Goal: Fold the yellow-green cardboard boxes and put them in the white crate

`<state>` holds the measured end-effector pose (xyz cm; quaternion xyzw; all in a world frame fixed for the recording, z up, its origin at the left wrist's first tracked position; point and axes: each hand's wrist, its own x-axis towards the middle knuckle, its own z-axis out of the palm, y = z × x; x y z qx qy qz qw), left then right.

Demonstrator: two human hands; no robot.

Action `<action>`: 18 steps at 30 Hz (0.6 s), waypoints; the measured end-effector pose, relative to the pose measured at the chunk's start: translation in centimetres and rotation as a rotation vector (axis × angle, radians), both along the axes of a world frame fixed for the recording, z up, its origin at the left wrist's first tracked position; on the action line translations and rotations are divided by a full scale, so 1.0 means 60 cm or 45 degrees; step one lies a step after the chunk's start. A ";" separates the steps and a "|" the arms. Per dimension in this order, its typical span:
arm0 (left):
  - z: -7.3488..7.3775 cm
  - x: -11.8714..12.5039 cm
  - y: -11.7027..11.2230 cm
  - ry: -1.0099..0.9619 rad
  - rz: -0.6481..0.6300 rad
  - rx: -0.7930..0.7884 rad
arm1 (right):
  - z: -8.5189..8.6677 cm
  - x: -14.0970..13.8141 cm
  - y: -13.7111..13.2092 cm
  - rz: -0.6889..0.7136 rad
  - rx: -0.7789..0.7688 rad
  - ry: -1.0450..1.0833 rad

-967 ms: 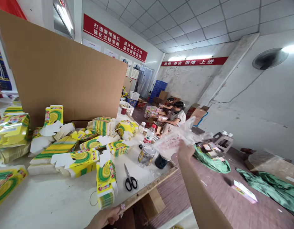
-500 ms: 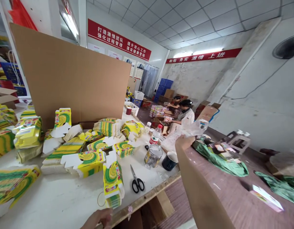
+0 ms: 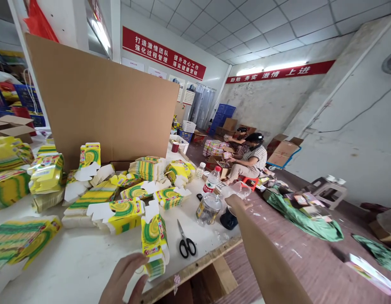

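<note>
The right hand pinches a crumpled clear plastic bag, probably light, limp and slippery, best held bunched, while the left hand hovers with fingers spread just beside a yellow carton

Glossy printed card is seen on the yellow-green cartons. At 11 o'clock a cardboard sheet is shown in matt brown. The table top is finished smooth and white, its edge at 6 o'clock left as rough bare wood. The scissors are made of metal blades and black plastic handles. Thin, crinkled clear plastic is seen in the bag at 2 o'clock, and soft green cloth at 3 o'clock.
</note>
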<state>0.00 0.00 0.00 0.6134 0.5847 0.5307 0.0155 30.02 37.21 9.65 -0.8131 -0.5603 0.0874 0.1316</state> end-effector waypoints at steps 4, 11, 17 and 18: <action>0.009 -0.006 0.027 0.098 0.070 -0.175 | 0.010 -0.003 -0.019 0.083 0.054 0.053; 0.008 -0.023 0.039 -0.055 0.165 -0.351 | 0.024 -0.043 -0.117 0.380 0.365 0.118; 0.038 -0.071 0.077 0.155 -0.165 -0.495 | -0.109 -0.136 -0.299 0.832 0.033 0.040; 0.048 -0.078 0.090 0.177 -0.206 -0.499 | -0.127 -0.148 -0.314 0.836 -0.037 0.005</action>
